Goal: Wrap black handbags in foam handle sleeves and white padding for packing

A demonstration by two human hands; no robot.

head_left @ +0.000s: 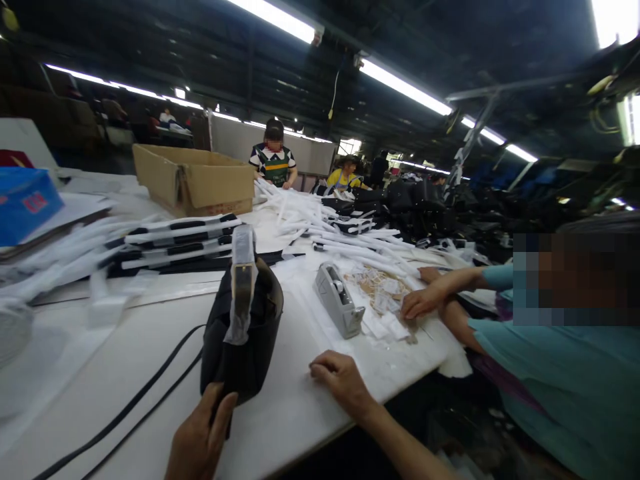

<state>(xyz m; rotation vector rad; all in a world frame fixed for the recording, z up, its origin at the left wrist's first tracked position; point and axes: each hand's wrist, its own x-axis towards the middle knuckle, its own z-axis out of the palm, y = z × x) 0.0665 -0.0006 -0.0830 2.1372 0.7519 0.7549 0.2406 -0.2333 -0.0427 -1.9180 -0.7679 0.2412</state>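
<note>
A black handbag (215, 353) stands on the white table, its handle (243, 247) wrapped in translucent white film around a gold-coloured buckle. My left hand (200, 430) grips the bag's near lower end between thumb and fingers. From the bag a thin black strap (140, 400) trails left across the table. My right hand (345, 383) is right of the bag, low over the tabletop, with its fingers curled in. Whether anything small is between those fingertips is hidden. Just beyond it sits a grey tape dispenser (337, 300).
Beside the dispenser, a co-worker's hand (423, 300) touches a pile of small tags and white pieces (385, 293). Wrapped white straps (320, 220) and a cardboard box (200, 180) lie farther back. A blue box (25, 207) is at left. Other people work behind.
</note>
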